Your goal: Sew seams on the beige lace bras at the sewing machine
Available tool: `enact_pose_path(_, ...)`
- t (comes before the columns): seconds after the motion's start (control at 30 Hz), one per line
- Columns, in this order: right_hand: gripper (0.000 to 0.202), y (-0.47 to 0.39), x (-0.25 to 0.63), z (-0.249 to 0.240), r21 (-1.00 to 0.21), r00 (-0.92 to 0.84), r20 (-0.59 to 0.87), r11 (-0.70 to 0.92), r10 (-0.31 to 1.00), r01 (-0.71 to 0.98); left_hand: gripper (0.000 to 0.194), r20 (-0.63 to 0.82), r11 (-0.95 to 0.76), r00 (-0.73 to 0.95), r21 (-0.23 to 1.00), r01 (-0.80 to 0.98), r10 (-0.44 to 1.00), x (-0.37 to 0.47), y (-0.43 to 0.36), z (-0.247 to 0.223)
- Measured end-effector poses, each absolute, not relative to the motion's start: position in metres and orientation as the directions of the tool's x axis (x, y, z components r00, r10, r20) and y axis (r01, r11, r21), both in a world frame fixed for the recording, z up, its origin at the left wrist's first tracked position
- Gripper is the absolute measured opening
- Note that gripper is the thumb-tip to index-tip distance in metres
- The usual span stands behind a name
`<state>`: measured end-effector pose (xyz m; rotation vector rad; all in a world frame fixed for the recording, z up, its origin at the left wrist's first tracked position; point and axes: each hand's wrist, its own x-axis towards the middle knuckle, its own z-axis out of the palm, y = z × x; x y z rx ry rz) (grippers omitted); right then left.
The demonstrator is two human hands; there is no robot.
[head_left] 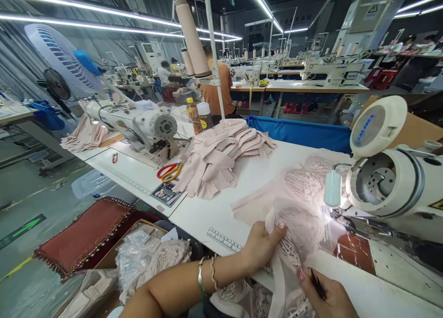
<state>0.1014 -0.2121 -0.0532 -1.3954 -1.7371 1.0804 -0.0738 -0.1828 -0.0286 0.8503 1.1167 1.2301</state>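
My left hand [265, 246] grips a pale pink lace piece [297, 225] by its smooth edge band, thumb on top. That piece lies across the white table up to the lit needle area of the sewing machine [384, 184] on the right, and hangs over the front edge. Lower right, my right hand [328, 295] pinches the lace with its fingertips. A small dark pointed tool [317, 285] is tucked in the same hand; its kind is partly hidden. More lace [308, 165] lies beside the machine head.
A pile of pink fabric pieces [221, 156] lies mid-table, with red and orange scissors [169, 171] beside it. A second sewing machine [138, 124], two bottles [199, 115] and thread cones [194, 41] stand beyond. A box of bagged lace [148, 258] sits below left.
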Motion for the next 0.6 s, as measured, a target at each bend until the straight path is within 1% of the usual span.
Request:
enact_pose_path(0.07, 0.056, -0.211, 0.107, -0.051, -0.869, -0.223, -0.024, 0.09, 0.975, 0.486, 0.06, -0.159, 0.177, 0.08, 0.909, -0.377, 0.984, -0.084, -0.163, -0.024)
enact_pose_path(0.1, 0.055, -0.21, 0.111, -0.05, -0.85, -0.231, -0.023, 0.102, 0.973, 0.517, 0.059, -0.148, 0.173, 0.094, 0.906, -0.387, 0.985, -0.092, -0.151, -0.022)
enact_pose_path(0.13, 0.054, -0.209, 0.116, -0.048, -0.824, -0.24, -0.013, 0.125, 0.971, 0.552, 0.058, -0.132, 0.148, 0.071, 0.925, -0.349, 0.989, -0.102, -0.138, -0.019)
enact_pose_path(0.17, 0.051, -0.208, 0.122, -0.047, -0.79, -0.251, 0.0, 0.154, 0.968, 0.594, 0.054, -0.127, 0.125, 0.009, 0.96, -0.251, 0.992, -0.112, -0.125, -0.016)
enact_pose_path(0.2, 0.047, -0.208, 0.13, -0.046, -0.745, -0.26, 0.01, 0.18, 0.966, 0.643, 0.048, -0.126, 0.119, -0.088, 0.989, -0.087, 0.988, -0.123, -0.113, -0.013)
enact_pose_path(0.23, 0.041, -0.207, 0.137, -0.044, -0.687, -0.264, 0.009, 0.198, 0.964, 0.7, 0.044, -0.114, 0.128, -0.182, 0.99, 0.064, 0.977, -0.134, -0.103, -0.012)
enact_pose_path(0.27, 0.036, -0.207, 0.144, -0.042, -0.62, -0.268, -0.006, 0.207, 0.963, 0.757, 0.045, -0.092, 0.129, -0.252, 0.982, 0.135, 0.963, -0.143, -0.095, -0.01)
enact_pose_path(0.33, 0.034, -0.205, 0.155, -0.035, -0.47, -0.277, -0.084, 0.207, 0.957, 0.858, 0.05, -0.023, 0.117, -0.381, 0.968, 0.224, 0.924, -0.151, -0.09, -0.011)
enact_pose_path(0.37, 0.036, -0.204, 0.158, -0.029, -0.401, -0.291, -0.148, 0.212, 0.945, 0.891, 0.049, 0.064, 0.061, -0.396, 0.954, 0.294, 0.916, -0.148, -0.092, -0.013)
enact_pose_path(0.4, 0.036, -0.201, 0.16, -0.021, -0.35, -0.312, -0.211, 0.226, 0.927, 0.909, 0.045, 0.206, -0.061, -0.312, 0.907, 0.417, 0.928, -0.141, -0.097, -0.016)
enact_pose_path(0.43, 0.035, -0.198, 0.161, -0.012, -0.323, -0.339, -0.271, 0.247, 0.901, 0.914, 0.038, 0.36, -0.244, -0.122, 0.807, 0.538, 0.925, -0.13, -0.104, -0.019)
enact_pose_path(0.47, 0.032, -0.194, 0.163, -0.002, -0.318, -0.373, -0.323, 0.271, 0.87, 0.908, 0.03, 0.486, -0.472, 0.155, 0.642, 0.604, 0.86, -0.114, -0.112, -0.023)
enact_pose_path(0.5, 0.028, -0.189, 0.165, 0.01, -0.329, -0.413, -0.361, 0.3, 0.836, 0.896, 0.025, 0.507, -0.737, 0.535, 0.437, 0.516, 0.676, -0.097, -0.12, -0.027)
enact_pose_path(0.53, 0.023, -0.183, 0.169, 0.022, -0.345, -0.453, -0.391, 0.329, 0.801, 0.879, 0.021, 0.469, -0.836, 0.694, 0.361, 0.413, 0.546, -0.078, -0.128, -0.031)
enact_pose_path(0.57, 0.017, -0.176, 0.173, 0.033, -0.343, -0.484, -0.412, 0.361, 0.772, 0.867, 0.022, 0.416, -0.893, 0.797, 0.301, 0.334, 0.438, -0.061, -0.135, -0.034)
enact_pose_path(0.6, 0.015, -0.169, 0.178, 0.043, -0.306, -0.494, -0.429, 0.393, 0.756, 0.867, 0.029, 0.35, -0.92, 0.858, 0.245, 0.304, 0.377, -0.044, -0.14, -0.037)
